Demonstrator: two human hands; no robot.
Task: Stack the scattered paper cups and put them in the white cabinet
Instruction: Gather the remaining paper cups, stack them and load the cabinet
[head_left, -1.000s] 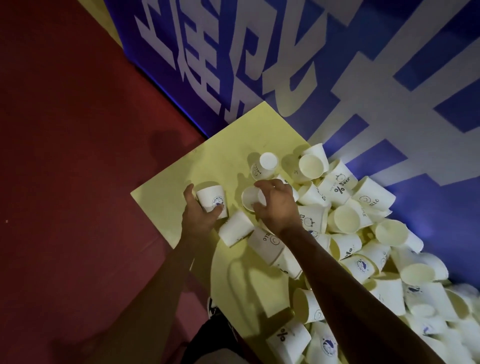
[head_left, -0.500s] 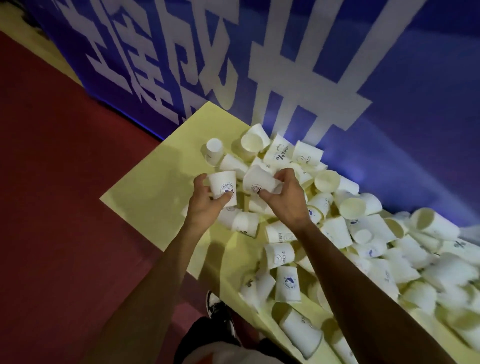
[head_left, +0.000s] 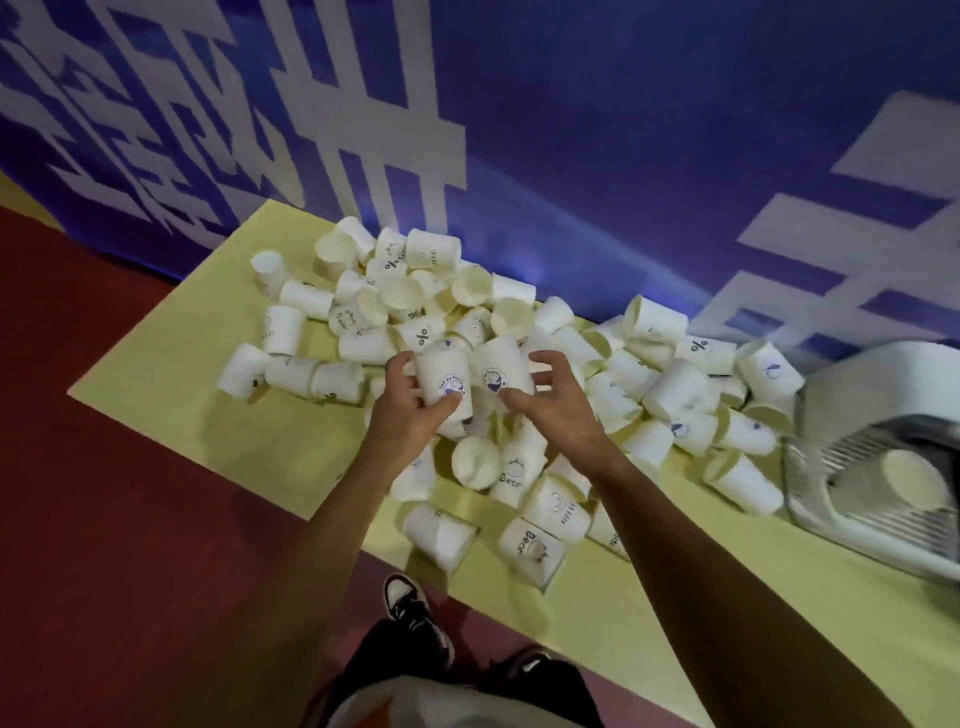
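Note:
Several white paper cups (head_left: 582, 358) with blue logos lie scattered in a heap on a yellow table (head_left: 176, 379). My left hand (head_left: 402, 415) grips one upside-down cup (head_left: 444, 376) above the heap's near side. Right beside it, my right hand (head_left: 553, 405) holds a second upside-down cup (head_left: 498, 369) between thumb and fingers. The two cups almost touch. The white cabinet is not in view.
A white slatted rack (head_left: 872, 499) with a cup inside sits at the table's right end. A blue wall (head_left: 623, 130) with white characters backs the table. Red floor (head_left: 114, 545) lies to the left, and my shoes (head_left: 410, 613) stand at the near table edge.
The view has swung right, bringing the white rack into sight. Both hands have lifted their cups and brought them closer together above the middle of the heap.

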